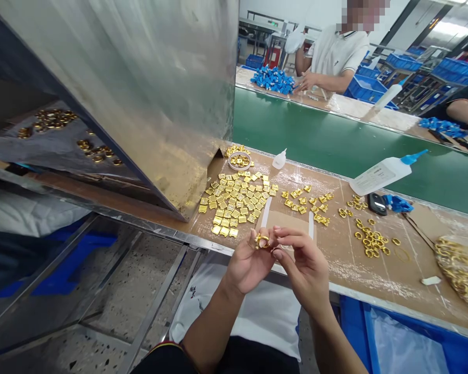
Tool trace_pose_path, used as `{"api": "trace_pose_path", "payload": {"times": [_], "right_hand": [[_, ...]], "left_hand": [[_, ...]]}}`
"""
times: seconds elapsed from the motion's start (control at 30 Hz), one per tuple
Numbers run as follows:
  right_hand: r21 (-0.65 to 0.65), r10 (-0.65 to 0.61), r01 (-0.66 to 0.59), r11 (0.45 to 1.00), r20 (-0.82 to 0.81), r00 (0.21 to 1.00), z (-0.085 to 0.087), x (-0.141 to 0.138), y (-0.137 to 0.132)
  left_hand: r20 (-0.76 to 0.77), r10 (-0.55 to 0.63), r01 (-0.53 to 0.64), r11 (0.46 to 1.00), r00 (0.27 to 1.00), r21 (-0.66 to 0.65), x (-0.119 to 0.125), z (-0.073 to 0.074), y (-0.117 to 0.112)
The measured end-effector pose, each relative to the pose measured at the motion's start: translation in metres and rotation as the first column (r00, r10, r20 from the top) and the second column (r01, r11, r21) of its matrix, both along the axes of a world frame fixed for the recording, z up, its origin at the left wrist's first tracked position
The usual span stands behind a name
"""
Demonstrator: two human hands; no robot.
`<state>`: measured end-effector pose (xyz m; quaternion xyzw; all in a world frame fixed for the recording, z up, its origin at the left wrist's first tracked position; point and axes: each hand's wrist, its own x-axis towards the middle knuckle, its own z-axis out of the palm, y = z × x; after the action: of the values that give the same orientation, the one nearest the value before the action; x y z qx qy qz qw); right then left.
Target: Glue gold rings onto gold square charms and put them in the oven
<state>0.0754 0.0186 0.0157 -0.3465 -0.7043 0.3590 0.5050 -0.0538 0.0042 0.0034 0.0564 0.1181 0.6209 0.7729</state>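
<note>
My left hand [253, 262] is turned palm up, with its fingers closed on a shiny gold ring [263, 241]. A small gold piece seems to be attached to that ring at its left side. Close against the left fingertips is my right hand [306, 259], its thumb and fingers drawn together. Whatever lies between the right fingertips is too small to make out. Just beyond both hands, a cardboard piece with white strips [286, 221] lies on the bench. Many flat gold plates [237, 197] are spread to its left, and small gold fittings [296, 200] lie behind it.
Loose gold rings [372, 241] and a bag of gold parts [458, 270] lie to the right. A white bottle with blue nozzle [382, 174] leans near the green belt [296, 122]. A metal hood [171, 93] stands at left. Co-workers handle blue pieces [273, 80] opposite.
</note>
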Motion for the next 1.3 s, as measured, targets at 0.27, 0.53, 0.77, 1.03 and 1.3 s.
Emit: {"api": "trace_pose_path", "payload": {"times": [0.27, 0.53, 0.77, 1.03, 1.3], "right_hand": [[-0.211, -0.015, 0.001, 0.978, -0.061, 0.998, 0.002, -0.006, -0.023], [-0.395, -0.057, -0.030, 0.918, -0.205, 0.977, 0.003, -0.011, -0.024], [-0.377, -0.039, -0.086, 0.922, -0.311, 0.950, 0.004, -0.009, -0.023], [-0.384, -0.007, -0.129, 0.914, -0.333, 0.943, 0.002, -0.006, -0.022], [-0.357, -0.074, -0.013, 0.934, -0.229, 0.971, 0.001, 0.004, -0.026]], "left_hand": [[-0.561, 0.549, -0.323, 0.829, 0.619, 0.456, 0.001, -0.027, 0.003], [-0.584, 0.756, -0.172, 0.643, 0.296, 0.746, -0.007, -0.026, -0.001], [-0.538, 0.737, -0.149, 0.635, 0.408, 0.758, -0.010, -0.023, -0.003], [-0.513, 0.735, -0.151, 0.625, 0.443, 0.766, -0.013, -0.023, -0.006], [-0.557, 0.729, -0.128, 0.646, 0.398, 0.753, -0.016, -0.021, -0.006]]}}
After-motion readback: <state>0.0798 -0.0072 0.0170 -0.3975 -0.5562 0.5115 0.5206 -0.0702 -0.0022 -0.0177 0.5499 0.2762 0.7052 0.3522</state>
